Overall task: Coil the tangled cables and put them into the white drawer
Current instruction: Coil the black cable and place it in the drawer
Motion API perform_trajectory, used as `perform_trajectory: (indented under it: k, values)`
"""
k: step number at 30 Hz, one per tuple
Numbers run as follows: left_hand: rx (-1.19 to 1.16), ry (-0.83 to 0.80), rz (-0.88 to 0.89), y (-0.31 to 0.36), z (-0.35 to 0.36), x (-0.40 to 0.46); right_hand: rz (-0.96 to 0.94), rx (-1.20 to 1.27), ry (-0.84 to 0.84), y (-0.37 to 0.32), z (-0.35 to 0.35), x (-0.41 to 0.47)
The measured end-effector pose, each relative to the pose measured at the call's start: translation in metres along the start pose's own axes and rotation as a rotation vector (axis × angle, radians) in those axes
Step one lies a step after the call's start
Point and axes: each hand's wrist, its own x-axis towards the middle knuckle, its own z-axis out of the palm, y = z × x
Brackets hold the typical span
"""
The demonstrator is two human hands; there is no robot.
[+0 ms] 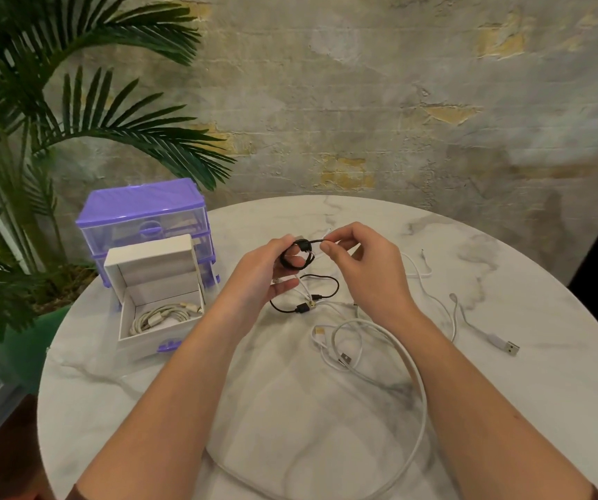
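- My left hand (266, 270) holds a small coil of black cable (295, 258), its fingers curled through the loops, raised above the table.
- My right hand (362, 263) pinches the same cable's free run between thumb and forefinger, just beside the coil.
- The cable is thin and glossy black; its tail drops to the marble table (506, 409), looping toward a USB plug.
- White cables (412, 362) lie loose beneath my hands; I count at least three, tangled.
- One white drawer (160, 319) stands pulled out at left, with one coiled white cable (156, 317) inside.
- One purple drawer unit (146, 214) stands behind it.
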Motion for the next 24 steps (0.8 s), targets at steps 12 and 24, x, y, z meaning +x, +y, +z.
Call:
perform_trajectory:
  k: [12,24]
  values:
    - [-0.199,-0.035,-0.106,-0.0002,-0.0002,-0.0042,-0.050,0.021,-0.002,0.0006,-0.0004,0.0017]
    - [-0.114,-0.069,-0.031,0.0002,-0.0025,-0.0055,-0.064,0.006,-0.005,0.0020,-0.0003,0.0019]
